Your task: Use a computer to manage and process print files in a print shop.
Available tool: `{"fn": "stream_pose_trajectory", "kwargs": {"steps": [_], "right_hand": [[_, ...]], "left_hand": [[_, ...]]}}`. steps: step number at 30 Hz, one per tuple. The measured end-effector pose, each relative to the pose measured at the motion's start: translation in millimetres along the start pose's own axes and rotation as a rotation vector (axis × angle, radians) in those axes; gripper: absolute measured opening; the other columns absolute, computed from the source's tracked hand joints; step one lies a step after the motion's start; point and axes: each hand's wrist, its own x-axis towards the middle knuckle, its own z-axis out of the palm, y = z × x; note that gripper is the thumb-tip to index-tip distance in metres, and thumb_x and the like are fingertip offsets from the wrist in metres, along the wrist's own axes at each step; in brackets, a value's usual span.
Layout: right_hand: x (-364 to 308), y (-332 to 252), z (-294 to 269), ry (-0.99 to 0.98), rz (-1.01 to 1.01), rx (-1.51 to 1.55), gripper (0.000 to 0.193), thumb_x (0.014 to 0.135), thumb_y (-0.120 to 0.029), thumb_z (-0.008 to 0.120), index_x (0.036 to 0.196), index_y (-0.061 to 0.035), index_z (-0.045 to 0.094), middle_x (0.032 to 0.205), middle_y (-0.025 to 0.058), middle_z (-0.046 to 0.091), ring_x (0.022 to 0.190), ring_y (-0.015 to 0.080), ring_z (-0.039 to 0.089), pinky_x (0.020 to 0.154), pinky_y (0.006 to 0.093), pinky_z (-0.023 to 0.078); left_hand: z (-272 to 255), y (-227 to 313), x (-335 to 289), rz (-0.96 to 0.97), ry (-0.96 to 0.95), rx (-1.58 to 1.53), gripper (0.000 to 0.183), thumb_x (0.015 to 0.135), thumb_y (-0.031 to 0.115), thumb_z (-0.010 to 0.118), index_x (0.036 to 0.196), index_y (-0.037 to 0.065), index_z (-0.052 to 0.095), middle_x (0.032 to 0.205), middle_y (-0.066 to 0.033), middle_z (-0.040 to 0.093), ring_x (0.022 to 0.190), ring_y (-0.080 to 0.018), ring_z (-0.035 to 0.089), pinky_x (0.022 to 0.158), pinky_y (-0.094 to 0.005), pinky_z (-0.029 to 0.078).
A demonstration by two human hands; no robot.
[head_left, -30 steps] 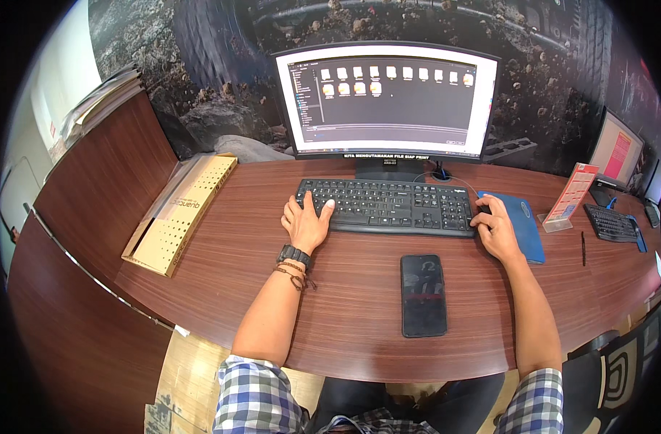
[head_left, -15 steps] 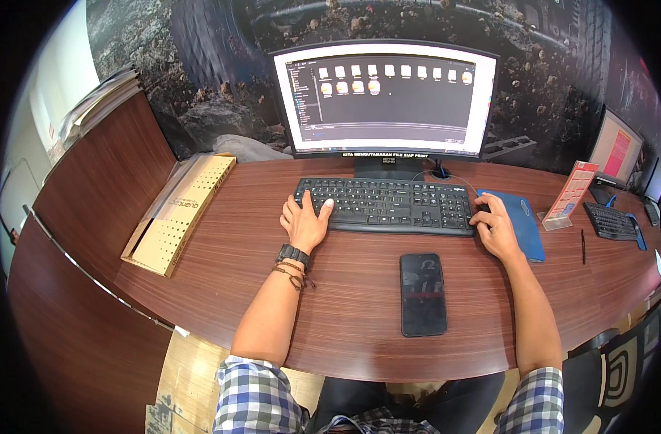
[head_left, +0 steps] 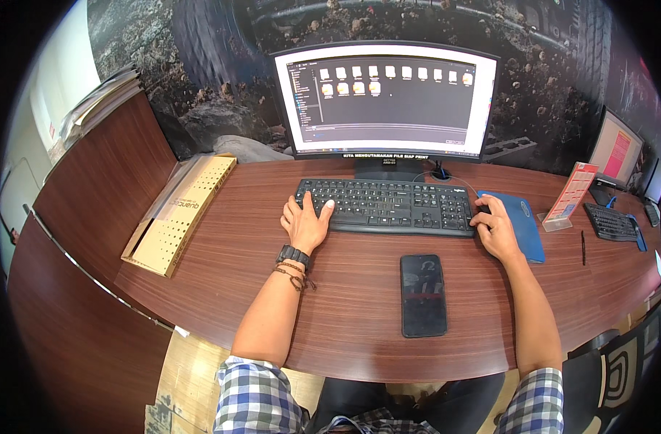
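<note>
My left hand (head_left: 306, 220) rests at the left end of the black keyboard (head_left: 377, 202), fingers spread over its keys and thumb stretched out to the side. At the keyboard's right end, my right hand (head_left: 495, 230) curls over a dark computer mouse (head_left: 484, 209), which is mostly hidden under the fingers. Beneath that hand lies a blue mouse pad (head_left: 524, 230). Behind the keyboard stands a monitor (head_left: 388, 116) with a dark window of file icons on its screen. A black phone (head_left: 423, 295) lies flat on the desk between my forearms.
A flat yellowish carton (head_left: 180, 217) lies at the left beside a wooden partition (head_left: 103, 159) with papers on top. On the right are a red leaflet stand (head_left: 568, 197), a pen (head_left: 583, 247), a second keyboard (head_left: 611, 220) and another monitor (head_left: 617, 150). A patterned chair (head_left: 620, 372) stands at lower right.
</note>
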Motion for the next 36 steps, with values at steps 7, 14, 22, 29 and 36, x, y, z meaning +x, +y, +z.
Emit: {"fn": "stream_pose_trajectory", "kwargs": {"steps": [7,14,22,29,36], "right_hand": [[-0.2,-1.0,-0.3,0.001,-0.012,-0.01,0.013,0.076,0.006,0.062,0.08,-0.0006,0.072,0.119,0.013,0.062,0.13,0.0364,0.052,0.107,0.0447,0.044],[0.0,-1.1,-0.2,-0.003,0.0,-0.008,0.013,0.075,0.006,0.062,0.08,-0.0005,0.072,0.119,0.0129,0.062,0.13,0.0361,0.051,0.108,0.0445,0.043],[0.3,-0.7,-1.1,-0.02,0.0,-0.028,0.012,0.076,0.006,0.064,0.081,-0.0003,0.072,0.12,0.0125,0.061,0.131,0.035,0.051,0.108,0.0441,0.043],[0.5,0.5,-0.1,-0.027,-0.013,-0.031,0.011,0.076,0.006,0.064,0.081,-0.0004,0.072,0.12,0.0126,0.062,0.131,0.0352,0.052,0.108,0.0438,0.044],[1.1,-1.8,0.0,0.009,-0.049,-0.026,0.01,0.076,0.005,0.063,0.08,-0.0001,0.071,0.119,0.014,0.062,0.128,0.0363,0.053,0.106,0.0444,0.044]], "left_hand": [[0.5,-0.8,0.4,0.0,0.002,-0.004,0.08,0.097,0.063,0.053,0.15,0.003,0.044,0.154,-0.0347,0.031,0.146,-0.0491,0.023,0.117,-0.0625,0.017],[2.0,-1.9,0.7,0.007,0.016,-0.005,0.08,0.097,0.063,0.054,0.15,0.003,0.045,0.153,-0.0343,0.032,0.145,-0.0487,0.024,0.116,-0.0624,0.017],[1.7,-1.3,0.5,0.01,0.014,-0.001,0.079,0.097,0.063,0.053,0.149,0.003,0.045,0.153,-0.0346,0.032,0.145,-0.049,0.025,0.116,-0.0623,0.017],[1.0,-1.4,1.0,0.005,-0.003,0.003,0.081,0.098,0.064,0.051,0.15,0.003,0.044,0.154,-0.0348,0.03,0.146,-0.0491,0.023,0.117,-0.0623,0.016],[-1.6,-0.6,1.0,-0.011,-0.035,0.019,0.083,0.098,0.066,0.049,0.152,0.003,0.042,0.155,-0.0351,0.028,0.146,-0.0498,0.022,0.117,-0.0634,0.015]]}}
